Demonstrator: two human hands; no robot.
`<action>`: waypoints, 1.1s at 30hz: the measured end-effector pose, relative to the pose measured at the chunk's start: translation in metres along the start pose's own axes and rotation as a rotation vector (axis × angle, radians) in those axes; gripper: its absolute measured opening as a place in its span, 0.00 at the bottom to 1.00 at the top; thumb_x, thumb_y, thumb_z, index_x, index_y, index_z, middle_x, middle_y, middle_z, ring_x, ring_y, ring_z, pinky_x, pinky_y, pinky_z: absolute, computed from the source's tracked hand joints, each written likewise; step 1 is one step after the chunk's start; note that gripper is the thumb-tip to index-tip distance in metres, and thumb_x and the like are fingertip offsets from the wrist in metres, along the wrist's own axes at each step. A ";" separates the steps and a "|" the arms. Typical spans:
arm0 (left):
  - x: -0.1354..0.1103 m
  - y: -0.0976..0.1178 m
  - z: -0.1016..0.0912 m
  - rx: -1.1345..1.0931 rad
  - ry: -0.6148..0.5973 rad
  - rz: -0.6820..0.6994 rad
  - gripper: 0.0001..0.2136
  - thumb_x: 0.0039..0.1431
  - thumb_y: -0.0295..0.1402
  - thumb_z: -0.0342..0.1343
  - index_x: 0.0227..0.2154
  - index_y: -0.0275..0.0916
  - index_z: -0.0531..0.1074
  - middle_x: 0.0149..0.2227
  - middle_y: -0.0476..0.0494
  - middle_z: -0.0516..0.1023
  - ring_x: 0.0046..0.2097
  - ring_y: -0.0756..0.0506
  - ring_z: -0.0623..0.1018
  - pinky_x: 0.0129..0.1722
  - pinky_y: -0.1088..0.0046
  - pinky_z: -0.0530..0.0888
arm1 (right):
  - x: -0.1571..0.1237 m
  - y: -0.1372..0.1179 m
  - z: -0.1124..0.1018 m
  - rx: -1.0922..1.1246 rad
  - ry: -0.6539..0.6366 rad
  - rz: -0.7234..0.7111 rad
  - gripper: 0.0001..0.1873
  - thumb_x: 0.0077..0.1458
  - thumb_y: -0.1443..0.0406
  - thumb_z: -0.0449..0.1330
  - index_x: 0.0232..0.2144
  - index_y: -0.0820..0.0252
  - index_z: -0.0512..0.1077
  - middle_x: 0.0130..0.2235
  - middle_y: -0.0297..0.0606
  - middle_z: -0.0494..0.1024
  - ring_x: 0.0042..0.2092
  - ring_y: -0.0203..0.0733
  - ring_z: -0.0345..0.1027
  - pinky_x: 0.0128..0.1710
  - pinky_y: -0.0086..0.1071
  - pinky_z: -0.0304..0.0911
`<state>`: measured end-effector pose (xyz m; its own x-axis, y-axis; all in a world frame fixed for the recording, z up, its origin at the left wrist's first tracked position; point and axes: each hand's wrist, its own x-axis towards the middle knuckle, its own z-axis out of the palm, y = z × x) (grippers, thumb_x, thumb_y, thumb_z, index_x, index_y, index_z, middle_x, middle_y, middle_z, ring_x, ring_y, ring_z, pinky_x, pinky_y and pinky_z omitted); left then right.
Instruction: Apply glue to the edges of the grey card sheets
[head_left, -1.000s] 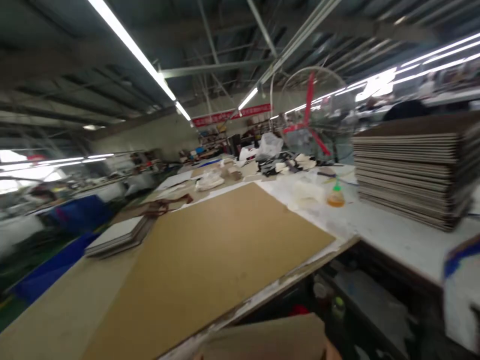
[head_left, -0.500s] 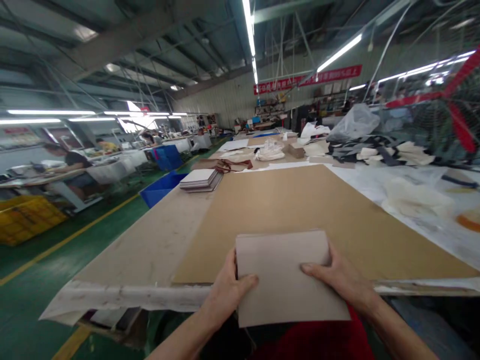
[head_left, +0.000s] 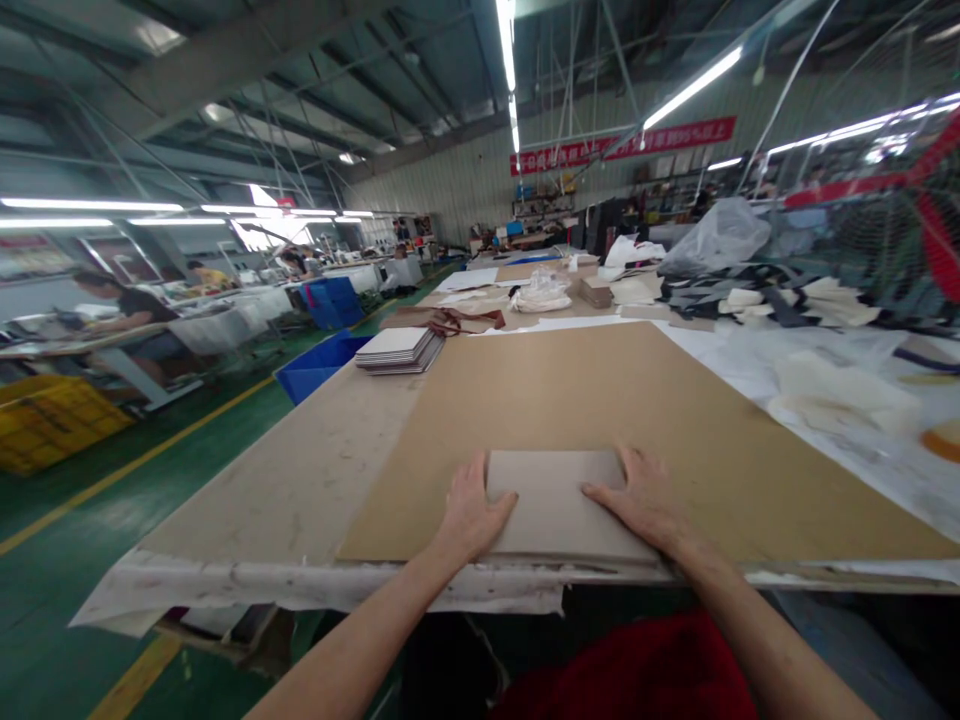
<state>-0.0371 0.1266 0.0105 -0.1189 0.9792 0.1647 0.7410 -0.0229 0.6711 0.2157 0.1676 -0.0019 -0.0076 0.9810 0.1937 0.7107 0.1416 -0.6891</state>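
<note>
A squared stack of beige-grey sheets (head_left: 559, 505) lies flat at the near edge of a large tan board (head_left: 585, 390). My left hand (head_left: 474, 508) grips its left side, thumb on the top sheet and fingers along the edge. On the opposite side my right hand (head_left: 641, 500) holds it the same way. The fingertips beneath and behind the edges are partly hidden. Farther back on the left, another stack of pale sheets with dark edges (head_left: 400, 350) rests beside a brown strapped piece (head_left: 450, 320).
The board lies on a covered worktable (head_left: 300, 480). Dark and cream scraps (head_left: 772, 295) and a clear plastic bag (head_left: 716, 235) lie at the back right. A blue bin (head_left: 319, 365) stands at the table's left side. A red-bladed fan (head_left: 930, 190) is at far right.
Both hands have moved the stack forward and down, from tilted over the table's front edge to flat on the tan board. Both thumbs stay on top. The view has shifted slightly.
</note>
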 end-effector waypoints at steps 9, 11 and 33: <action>0.006 -0.032 -0.009 -0.176 -0.039 0.065 0.18 0.58 0.40 0.48 0.49 0.39 0.68 0.51 0.41 0.71 0.53 0.43 0.68 0.56 0.64 0.62 | -0.046 0.073 -0.047 0.368 0.031 0.174 0.30 0.52 0.47 0.54 0.51 0.60 0.66 0.44 0.43 0.72 0.44 0.48 0.67 0.42 0.36 0.63; 0.007 -0.040 -0.013 -0.241 -0.033 0.033 0.17 0.59 0.41 0.46 0.45 0.38 0.71 0.47 0.42 0.75 0.51 0.43 0.71 0.53 0.64 0.65 | -0.064 0.088 -0.060 0.430 0.066 0.259 0.25 0.54 0.47 0.55 0.43 0.59 0.71 0.38 0.40 0.75 0.40 0.46 0.68 0.38 0.34 0.63; -0.043 -0.034 -0.016 0.110 -0.082 0.346 0.30 0.49 0.40 0.62 0.55 0.41 0.62 0.61 0.38 0.59 0.60 0.39 0.61 0.60 0.57 0.60 | -0.096 0.048 -0.010 0.045 0.043 -0.298 0.23 0.61 0.53 0.51 0.53 0.58 0.64 0.52 0.44 0.67 0.53 0.49 0.60 0.53 0.43 0.58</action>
<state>-0.0676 0.0818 -0.0080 0.2013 0.9303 0.3066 0.7952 -0.3380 0.5033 0.2579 0.0789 -0.0468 -0.1810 0.8888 0.4209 0.6500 0.4293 -0.6270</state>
